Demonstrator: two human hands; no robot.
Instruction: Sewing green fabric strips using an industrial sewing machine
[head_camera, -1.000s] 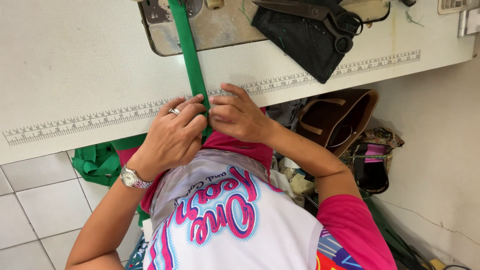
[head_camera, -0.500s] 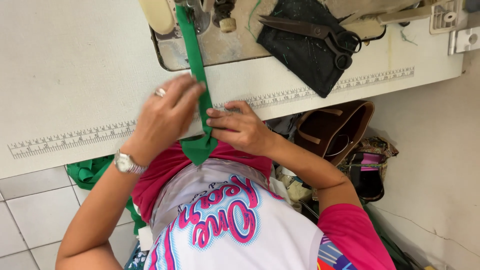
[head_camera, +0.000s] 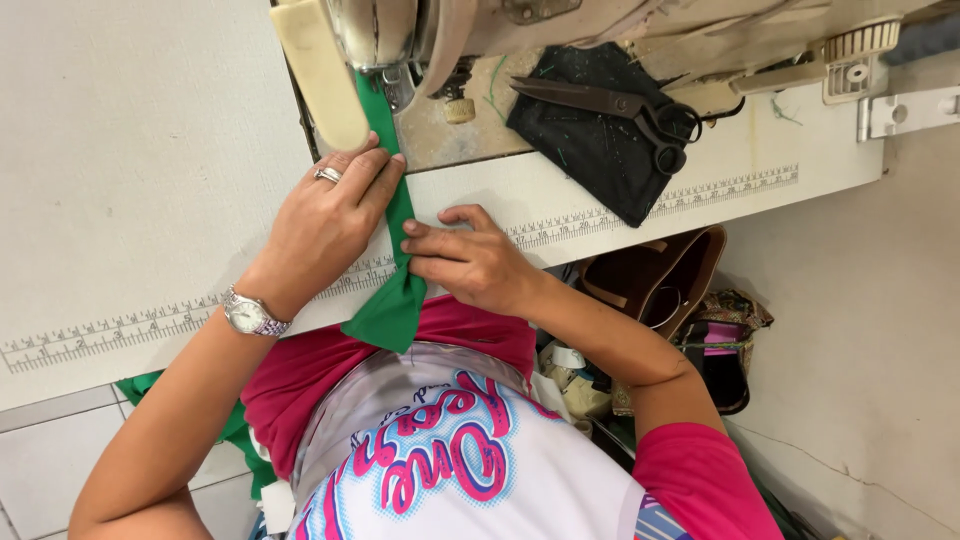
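Observation:
A narrow green fabric strip runs from under the sewing machine's presser foot back over the white table's edge, where its wider end hangs at my waist. My left hand, with a ring and a wristwatch, lies on the strip's left side, fingertips pressing it just short of the foot. At the table's edge, my right hand pinches the strip from the right.
The beige sewing machine stands at the table's far side. Black scissors lie on a dark cloth to the right. A ruler scale runs along the table's edge. A brown bag and green cloth lie below.
My left hand has slid up the strip from the table's edge toward the presser foot. My right hand stays near the edge. The view has shifted, bringing the machine closer.

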